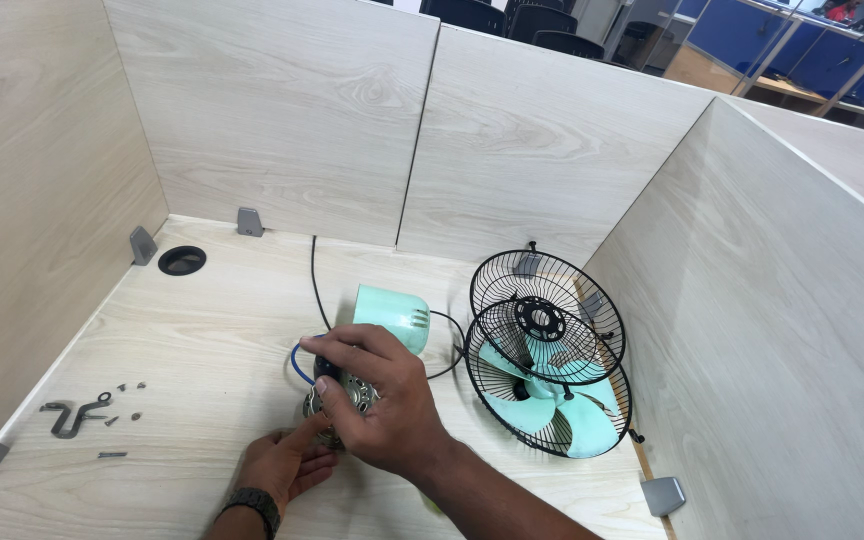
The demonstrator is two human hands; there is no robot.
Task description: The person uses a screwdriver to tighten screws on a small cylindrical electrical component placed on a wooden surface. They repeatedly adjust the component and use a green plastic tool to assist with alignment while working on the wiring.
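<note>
Right hand point(382, 405) curled over a small metal fan motor point(347, 398) on the pale wood desk point(202, 340), fingers closed around its top, gripping it. Left hand point(287, 462), black wristwatch point(252, 500) on the wrist, comes in from below with the index finger stretched up to touch the motor's lower edge; other fingers loosely bent, whether it actually grips anything can't be told, mostly hidden under the right hand. Motor sits mid-desk, near the front edge. A blue wire point(297, 362) loops out on its left side. Mint-green motor cover point(392, 315) lies just behind the motor, touching or nearly so. Black power cord point(314, 280) runs from there back toward the rear partition. To the right, well apart from the hands: two black wire fan guards point(547, 320) stacked leaning near the right partition, mint-green fan blade point(577, 420) under them. Left side of desk: grey metal bracket point(74, 413) and a few loose screws point(127, 390). Round black cable hole point(182, 260) at back left.
</note>
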